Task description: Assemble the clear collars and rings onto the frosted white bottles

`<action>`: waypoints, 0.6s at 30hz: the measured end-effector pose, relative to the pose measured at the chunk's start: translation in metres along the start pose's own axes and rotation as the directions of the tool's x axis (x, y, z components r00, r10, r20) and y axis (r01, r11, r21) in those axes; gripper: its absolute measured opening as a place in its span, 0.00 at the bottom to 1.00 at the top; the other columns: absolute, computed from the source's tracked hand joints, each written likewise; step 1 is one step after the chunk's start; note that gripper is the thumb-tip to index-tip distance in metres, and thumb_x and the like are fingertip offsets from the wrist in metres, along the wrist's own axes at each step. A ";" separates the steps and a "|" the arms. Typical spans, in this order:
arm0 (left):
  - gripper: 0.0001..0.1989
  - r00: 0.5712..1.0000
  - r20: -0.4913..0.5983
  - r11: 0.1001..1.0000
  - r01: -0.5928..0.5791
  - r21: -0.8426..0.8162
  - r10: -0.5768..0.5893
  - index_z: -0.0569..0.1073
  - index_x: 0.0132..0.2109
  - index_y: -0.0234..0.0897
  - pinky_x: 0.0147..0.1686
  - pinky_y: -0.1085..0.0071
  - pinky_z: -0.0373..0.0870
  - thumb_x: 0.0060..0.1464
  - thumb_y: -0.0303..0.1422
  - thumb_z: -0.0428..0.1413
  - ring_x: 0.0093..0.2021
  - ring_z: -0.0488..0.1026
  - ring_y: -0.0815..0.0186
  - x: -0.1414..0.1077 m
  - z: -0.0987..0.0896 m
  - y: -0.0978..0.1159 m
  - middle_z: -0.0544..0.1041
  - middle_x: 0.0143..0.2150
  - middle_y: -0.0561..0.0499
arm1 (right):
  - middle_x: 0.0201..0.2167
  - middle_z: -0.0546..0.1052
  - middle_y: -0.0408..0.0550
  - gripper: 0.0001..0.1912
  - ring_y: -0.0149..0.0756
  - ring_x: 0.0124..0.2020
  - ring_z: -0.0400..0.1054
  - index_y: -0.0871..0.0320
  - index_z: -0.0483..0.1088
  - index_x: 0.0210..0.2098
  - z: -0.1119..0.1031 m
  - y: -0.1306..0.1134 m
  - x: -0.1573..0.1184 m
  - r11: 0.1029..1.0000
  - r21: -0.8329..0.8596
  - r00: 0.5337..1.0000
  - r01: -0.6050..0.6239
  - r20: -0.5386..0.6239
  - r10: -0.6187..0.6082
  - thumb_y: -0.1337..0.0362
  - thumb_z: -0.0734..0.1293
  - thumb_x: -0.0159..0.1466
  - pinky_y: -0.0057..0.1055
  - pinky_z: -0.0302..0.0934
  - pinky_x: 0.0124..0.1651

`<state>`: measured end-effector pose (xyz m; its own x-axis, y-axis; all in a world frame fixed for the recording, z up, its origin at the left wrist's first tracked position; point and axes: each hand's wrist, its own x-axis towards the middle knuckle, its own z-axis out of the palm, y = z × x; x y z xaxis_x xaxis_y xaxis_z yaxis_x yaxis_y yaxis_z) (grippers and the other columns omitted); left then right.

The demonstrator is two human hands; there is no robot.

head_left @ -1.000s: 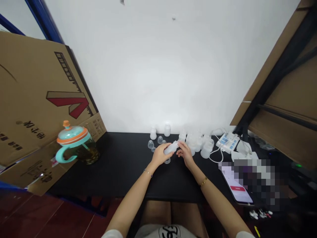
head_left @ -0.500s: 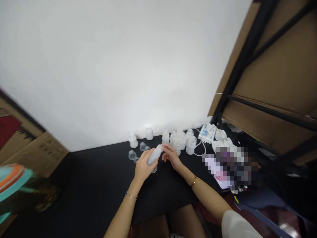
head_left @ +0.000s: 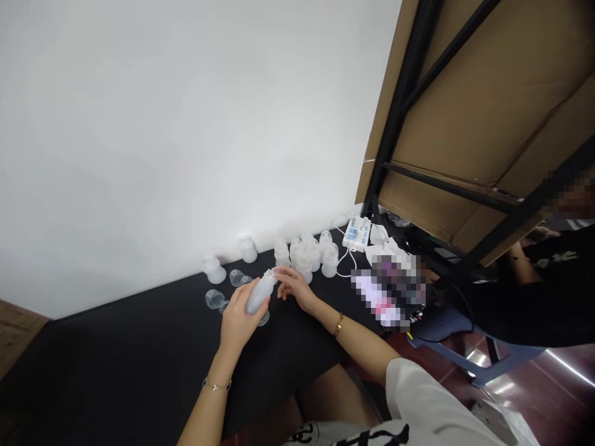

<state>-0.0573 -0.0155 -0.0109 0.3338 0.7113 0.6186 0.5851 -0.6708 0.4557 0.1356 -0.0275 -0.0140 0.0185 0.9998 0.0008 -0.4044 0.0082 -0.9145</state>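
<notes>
My left hand (head_left: 239,319) is wrapped round a translucent white plastic bottle (head_left: 260,296), which tilts up to the right. At the bottle's narrow neck, my right hand (head_left: 297,290) has its thumb and index fingertips together; any small piece between them is too small to make out. Its other fingers are curled. Several clear plastic domed caps lie on the black table beside and behind my left hand, one of them a clear cap (head_left: 214,299). Behind my right hand stands a group of white bottles with clear tops, among them a bottle (head_left: 330,260).
Two white containers, a left one (head_left: 214,271) and a right one (head_left: 248,249), stand by the wall. A power strip (head_left: 357,233) with white cables lies at the back right. A black metal rack (head_left: 395,118) rises on the right. A co-worker's arm (head_left: 523,263) shows at far right.
The camera view has turned to the right, so everything appears further left. My left hand still holds the bottle and my right fingers stay at its neck.
</notes>
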 end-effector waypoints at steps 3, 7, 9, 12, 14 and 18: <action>0.21 1.000 -0.010 1.000 -0.017 0.000 0.017 0.73 0.59 0.39 0.51 0.62 0.74 0.61 0.40 0.58 0.51 0.77 0.56 0.000 0.000 0.000 0.78 0.52 0.44 | 0.32 0.76 0.41 0.20 0.26 0.20 0.70 0.56 0.75 0.46 0.000 -0.001 0.000 1.000 0.002 1.000 -0.004 -0.001 0.004 0.53 0.74 0.58 0.22 0.58 0.18; 0.22 1.000 -0.001 1.000 -0.019 0.011 0.019 0.73 0.60 0.41 0.50 0.63 0.75 0.61 0.41 0.59 0.51 0.77 0.56 -0.001 0.001 0.000 0.77 0.53 0.44 | 0.32 0.76 0.41 0.20 0.25 0.19 0.70 0.56 0.75 0.46 0.000 -0.001 0.000 1.000 -0.006 1.000 0.002 0.008 -0.002 0.52 0.74 0.58 0.22 0.58 0.18; 0.22 1.000 0.012 1.000 -0.016 0.004 0.016 0.73 0.60 0.41 0.50 0.63 0.75 0.60 0.40 0.59 0.51 0.77 0.56 -0.001 0.001 0.000 0.77 0.52 0.44 | 0.33 0.76 0.41 0.21 0.26 0.19 0.70 0.57 0.75 0.46 0.001 -0.002 0.000 1.000 -0.010 1.000 0.002 0.008 -0.002 0.52 0.74 0.58 0.22 0.58 0.18; 0.22 1.000 0.028 1.000 -0.005 -0.010 0.005 0.72 0.61 0.41 0.50 0.62 0.75 0.61 0.40 0.59 0.51 0.77 0.55 -0.001 0.001 0.001 0.77 0.52 0.44 | 0.34 0.76 0.42 0.22 0.26 0.19 0.70 0.57 0.75 0.46 0.003 -0.004 -0.001 1.000 -0.018 1.000 -0.002 -0.001 0.002 0.51 0.74 0.58 0.22 0.58 0.18; 0.22 0.999 0.036 1.000 0.005 -0.023 -0.004 0.72 0.61 0.41 0.51 0.62 0.74 0.61 0.39 0.58 0.52 0.77 0.55 -0.001 0.001 0.003 0.77 0.53 0.44 | 0.34 0.76 0.42 0.22 0.26 0.19 0.70 0.56 0.75 0.47 0.003 -0.005 -0.001 1.000 -0.028 1.000 0.000 -0.004 0.000 0.51 0.75 0.57 0.22 0.58 0.19; 0.22 0.998 0.052 0.996 0.030 -0.083 -0.025 0.72 0.60 0.41 0.53 0.61 0.74 0.61 0.39 0.58 0.53 0.76 0.55 -0.001 0.002 0.003 0.77 0.55 0.45 | 0.30 0.74 0.40 0.22 0.26 0.19 0.69 0.57 0.76 0.46 0.003 -0.004 -0.001 0.999 -0.041 1.000 0.012 -0.009 -0.012 0.51 0.75 0.58 0.22 0.57 0.18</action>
<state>-0.0551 -0.0179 -0.0115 0.3565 0.7380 0.5730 0.5317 -0.6645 0.5251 0.1348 -0.0286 -0.0094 0.0312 0.9995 0.0082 -0.3663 0.0190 -0.9303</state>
